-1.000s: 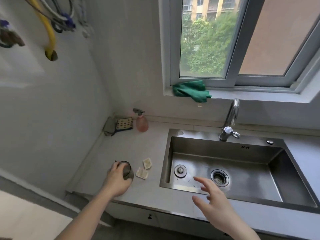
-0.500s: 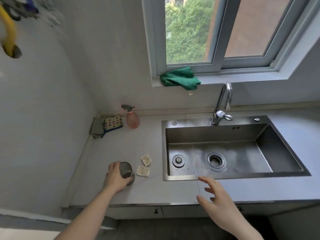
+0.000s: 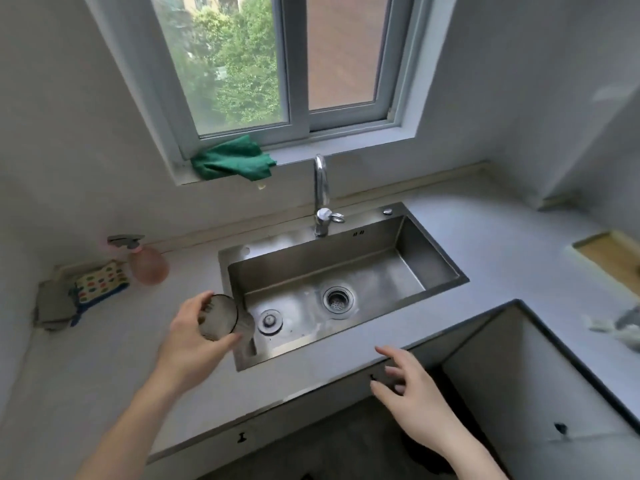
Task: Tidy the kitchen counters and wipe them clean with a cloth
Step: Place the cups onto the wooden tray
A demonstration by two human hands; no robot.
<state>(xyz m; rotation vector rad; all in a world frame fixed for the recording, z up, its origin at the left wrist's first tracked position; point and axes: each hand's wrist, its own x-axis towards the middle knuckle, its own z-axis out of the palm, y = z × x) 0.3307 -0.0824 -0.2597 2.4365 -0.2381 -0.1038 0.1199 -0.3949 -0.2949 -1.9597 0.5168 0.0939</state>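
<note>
Leftmost, a folded grey cloth (image 3: 52, 306) and a white sponge pad dotted with coloured spots (image 3: 100, 284) lie in the corner of the pale grey kitchen counter (image 3: 104, 358), just beside a pink spray bottle with a grey trigger (image 3: 147, 263); no label on it can be read. Nearer the camera, the person's left hand (image 3: 194, 341) grips a smoky grey glass tumbler (image 3: 221, 318), tilted so its mouth faces the camera, over the left edge of the stainless steel sink (image 3: 346, 265). On the windowsill above lies a crumpled green cloth (image 3: 233, 159), left of the curved chrome tap (image 3: 321, 195). The right hand (image 3: 412, 393) hovers at the counter's front edge, fingers spread and holding nothing. Farther right, a pale, blurred crumpled object (image 3: 620, 329) rests on the counter.
</note>
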